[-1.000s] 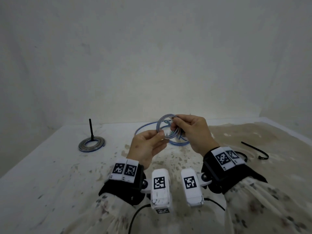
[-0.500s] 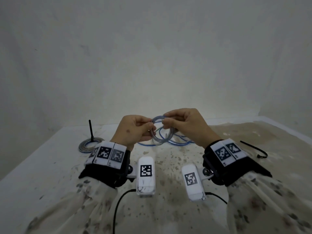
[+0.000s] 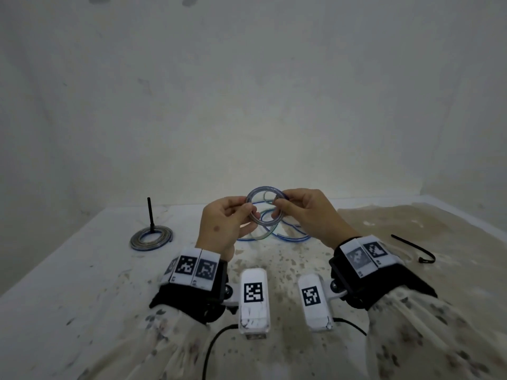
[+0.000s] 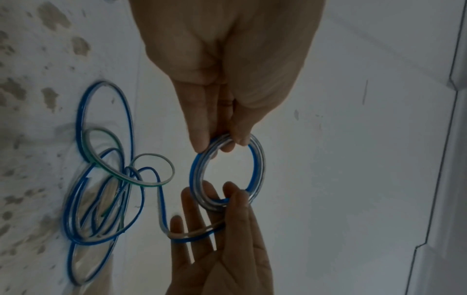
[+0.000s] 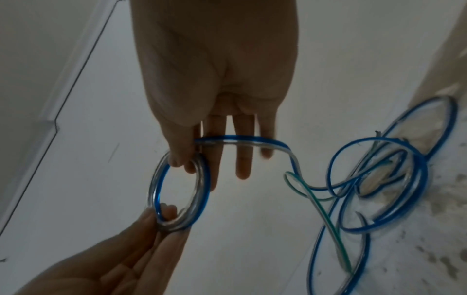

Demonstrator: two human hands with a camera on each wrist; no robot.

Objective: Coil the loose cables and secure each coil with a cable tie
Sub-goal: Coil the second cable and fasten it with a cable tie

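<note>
A small coil (image 3: 262, 209) of clear, blue-striped cable is held upright above the table between both hands. My left hand (image 3: 248, 212) pinches its left side with thumb and fingers; the left wrist view shows that pinch on the coil (image 4: 202, 175). My right hand (image 3: 278, 208) pinches the opposite side of the coil (image 5: 202, 179), and the free strand (image 5: 240, 142) runs across its straighter fingers. The rest of the cable (image 3: 285, 237) lies in loose loops (image 4: 106, 189) on the table behind the hands. A black cable tie (image 3: 414, 249) lies at the right.
A finished coil (image 3: 151, 238) lies at the far left with a black tie tail (image 3: 150, 212) standing up from it. The white table (image 3: 82, 283) is stained brown at the right. Walls close in behind and on both sides.
My left hand has turned from palm-up to knuckles-up and shifted its pinch on the coil. The coil has turned to face me, and both hands stay close together.
</note>
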